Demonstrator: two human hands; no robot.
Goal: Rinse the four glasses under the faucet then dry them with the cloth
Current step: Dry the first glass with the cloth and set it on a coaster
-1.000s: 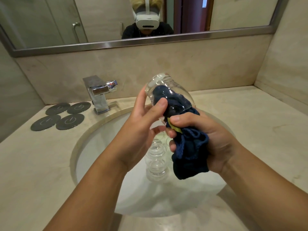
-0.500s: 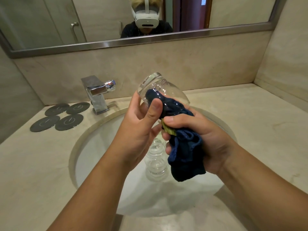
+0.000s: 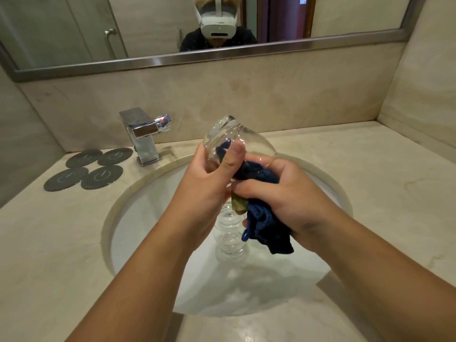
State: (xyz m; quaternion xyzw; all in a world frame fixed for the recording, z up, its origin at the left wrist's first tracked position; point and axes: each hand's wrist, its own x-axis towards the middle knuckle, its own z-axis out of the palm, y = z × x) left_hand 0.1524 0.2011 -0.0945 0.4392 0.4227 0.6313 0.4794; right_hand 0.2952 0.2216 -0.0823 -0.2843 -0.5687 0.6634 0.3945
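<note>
Glass (image 3: 246,141) x1, left hand (image 3: 207,183) grips | blue cloth (image 3: 269,233) x1, right hand (image 3: 296,201) clutches | coasters (image 3: 102,177) x4 | faucet (image 3: 144,137) x1

a clear glass (image 3: 223,134) tilts base-up over the sink (image 3: 138,201), a dark blue cloth (image 3: 269,233) stuffed into its mouth and hanging out. more glasses (image 3: 229,243) lie stacked in the sink below.

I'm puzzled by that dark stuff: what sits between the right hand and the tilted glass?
A dark blue cloth: the right hand grips it, with part stuffed inside the glass, which the left hand holds. The head view shows it.
</note>
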